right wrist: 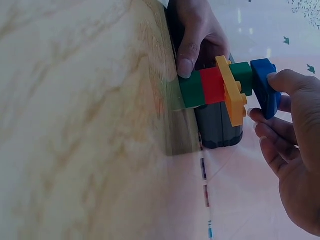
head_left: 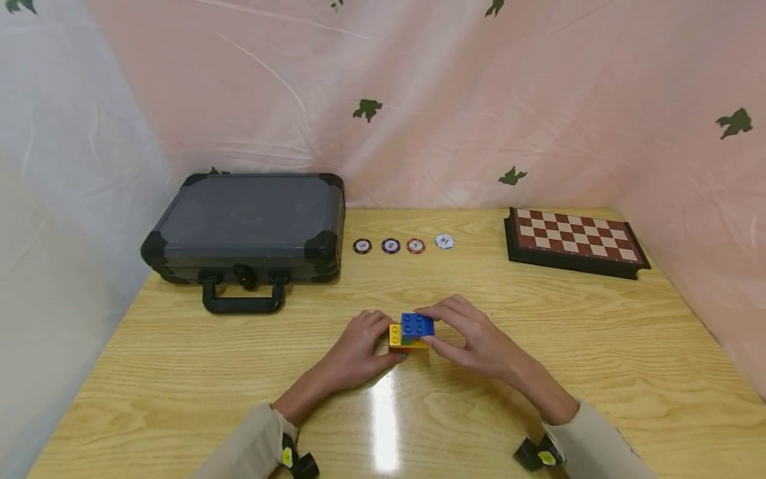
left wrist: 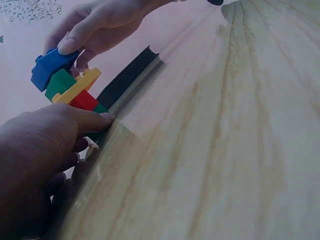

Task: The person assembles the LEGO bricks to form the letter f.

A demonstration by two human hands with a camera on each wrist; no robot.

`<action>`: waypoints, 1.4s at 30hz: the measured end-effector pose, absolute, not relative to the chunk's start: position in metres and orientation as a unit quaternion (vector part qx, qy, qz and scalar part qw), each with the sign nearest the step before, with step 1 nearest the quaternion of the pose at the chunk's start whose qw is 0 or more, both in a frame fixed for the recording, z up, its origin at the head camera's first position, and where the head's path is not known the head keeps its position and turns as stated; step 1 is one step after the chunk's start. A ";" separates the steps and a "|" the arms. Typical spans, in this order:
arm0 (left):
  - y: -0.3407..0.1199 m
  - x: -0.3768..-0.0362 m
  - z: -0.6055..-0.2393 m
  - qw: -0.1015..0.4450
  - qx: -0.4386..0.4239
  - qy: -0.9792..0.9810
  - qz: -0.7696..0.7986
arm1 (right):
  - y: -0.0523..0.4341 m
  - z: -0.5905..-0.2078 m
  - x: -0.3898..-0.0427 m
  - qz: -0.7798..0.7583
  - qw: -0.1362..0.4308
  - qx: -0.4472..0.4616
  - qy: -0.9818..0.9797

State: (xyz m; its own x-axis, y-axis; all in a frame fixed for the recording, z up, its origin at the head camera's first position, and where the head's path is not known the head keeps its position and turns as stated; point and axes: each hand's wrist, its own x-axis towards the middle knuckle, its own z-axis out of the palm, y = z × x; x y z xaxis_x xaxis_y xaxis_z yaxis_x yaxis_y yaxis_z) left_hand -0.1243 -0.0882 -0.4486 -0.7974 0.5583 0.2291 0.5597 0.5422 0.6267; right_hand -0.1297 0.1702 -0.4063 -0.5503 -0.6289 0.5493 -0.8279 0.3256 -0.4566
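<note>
A small stack of toy bricks (head_left: 409,332) stands on the wooden table (head_left: 538,372) in front of me. From the table up it reads green (right wrist: 191,90), red (right wrist: 212,85), a wide yellow plate (right wrist: 231,95), green, then a blue brick (right wrist: 264,87) on top. My left hand (head_left: 365,342) holds the lower bricks, its thumb (right wrist: 187,62) pressed against the bottom green one. My right hand (head_left: 457,329) pinches the blue brick (head_left: 417,324) from above and the side, thumb (right wrist: 290,80) on its edge. In the left wrist view the blue brick (left wrist: 50,67) sits slightly tilted on the stack.
A closed black carrying case (head_left: 251,226) with a handle lies at the back left. Several poker chips (head_left: 391,245) sit in a row behind the stack. A folded chessboard (head_left: 574,239) rests at the back right. Pink sheeting hangs behind and beside the table.
</note>
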 end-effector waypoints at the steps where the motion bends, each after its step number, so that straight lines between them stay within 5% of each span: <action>1: -0.088 -0.124 -0.449 0.002 -0.319 -0.878 -0.357 | 0.170 -0.406 -0.130 0.361 0.138 0.454 -0.802; 42: -0.087 -0.124 -0.448 -0.003 -0.308 -0.880 -0.361 | 0.172 -0.391 -0.129 0.283 0.097 0.456 -0.838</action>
State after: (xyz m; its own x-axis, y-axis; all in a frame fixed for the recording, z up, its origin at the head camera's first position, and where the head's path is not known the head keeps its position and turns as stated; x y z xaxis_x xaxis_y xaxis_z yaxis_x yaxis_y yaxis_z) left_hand -0.1237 -0.0870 -0.4475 -0.8108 0.5433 0.2177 0.5395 0.5498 0.6377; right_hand -0.1285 0.1719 -0.3907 -0.5661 -0.7093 0.4200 -0.8188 0.4247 -0.3862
